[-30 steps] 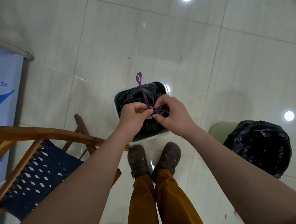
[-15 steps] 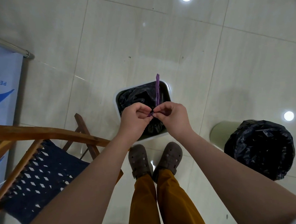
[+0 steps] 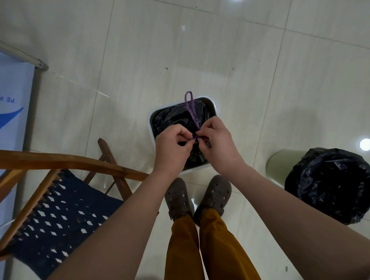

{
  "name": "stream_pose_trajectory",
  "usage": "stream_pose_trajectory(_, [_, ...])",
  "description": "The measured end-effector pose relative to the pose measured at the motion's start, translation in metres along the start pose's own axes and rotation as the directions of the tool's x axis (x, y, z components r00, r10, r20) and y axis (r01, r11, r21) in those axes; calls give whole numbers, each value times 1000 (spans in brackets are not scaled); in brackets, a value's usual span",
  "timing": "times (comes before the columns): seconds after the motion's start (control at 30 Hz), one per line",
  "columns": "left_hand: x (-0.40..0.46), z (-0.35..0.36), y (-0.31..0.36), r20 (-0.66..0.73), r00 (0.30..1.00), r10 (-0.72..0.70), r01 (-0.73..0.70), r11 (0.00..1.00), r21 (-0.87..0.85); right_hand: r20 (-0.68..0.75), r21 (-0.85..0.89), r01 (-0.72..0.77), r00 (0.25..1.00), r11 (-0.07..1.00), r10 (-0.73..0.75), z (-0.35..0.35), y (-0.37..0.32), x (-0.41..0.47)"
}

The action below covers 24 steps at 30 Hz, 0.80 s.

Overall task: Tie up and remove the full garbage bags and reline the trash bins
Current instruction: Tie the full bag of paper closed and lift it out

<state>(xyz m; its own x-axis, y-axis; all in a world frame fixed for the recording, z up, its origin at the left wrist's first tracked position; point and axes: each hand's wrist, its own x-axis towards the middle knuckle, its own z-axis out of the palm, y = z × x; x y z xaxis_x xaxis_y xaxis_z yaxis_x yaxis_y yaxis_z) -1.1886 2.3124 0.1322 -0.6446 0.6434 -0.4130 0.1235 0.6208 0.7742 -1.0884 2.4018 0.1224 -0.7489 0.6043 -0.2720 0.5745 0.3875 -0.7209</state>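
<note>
Two trash bins stand on the tiled floor [image 3: 195, 41]: a white square bin [image 3: 151, 129] straight ahead of the feet, and a pale round bin [image 3: 276, 166] to the right. Each holds one black garbage bag; the square bin's bag [image 3: 169, 119] is gathered at its mouth, while the round bin's bag [image 3: 332, 185] is folded out over the rim. One purple drawstring [image 3: 191, 109] rises from between the hands as a single loop pointing to the far side.

The left hand [image 3: 171, 147] and the right hand [image 3: 216, 142] meet above the near half of the square bin, both with fingers curled and pinching the drawstring where it crosses.

One wooden chair [image 3: 57, 160] with a dark woven seat sits at the near left, its armrest end close to the left forearm. A blue-and-white banner [image 3: 2, 107] lines the left edge. Two brown shoes [image 3: 179, 196] stand just near of the square bin. The floor far of the bins and between them lies open.
</note>
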Motion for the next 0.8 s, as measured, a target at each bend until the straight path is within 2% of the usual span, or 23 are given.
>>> stream_pose_trajectory(0.13, [-1,-1,-1,-10,1000,-1,1,1000,-12,-20,34,92,996,995,-91,-5,3,-5])
stream_pose_trajectory(0.23, [-2,0,-1,-18,999,36,-36,999,25,-12,91,97,995,991,-97,-5,4,-8])
stream_pose_trajectory(0.33, [-3,1,0,19,996,85,-86,992,92,75,286,-80,995,955,61,-6,8,-8])
stream_pose_trajectory(0.43, [0,0,-3,18,996,83,-84,989,117,225,514,-329,943,792,245,-8,11,-4])
stream_pose_trajectory(0.53, [0,3,-4,17,999,41,-43,991,125,298,550,-380,921,743,251,-11,11,-2])
stream_pose_trajectory(0.67, [-1,7,-4,17,999,42,-44,993,112,310,561,-424,904,711,294,-13,12,-4])
stream_pose_trajectory(0.8, [-7,10,-5,157,983,93,-110,988,106,299,574,-444,896,688,328,-16,15,-7])
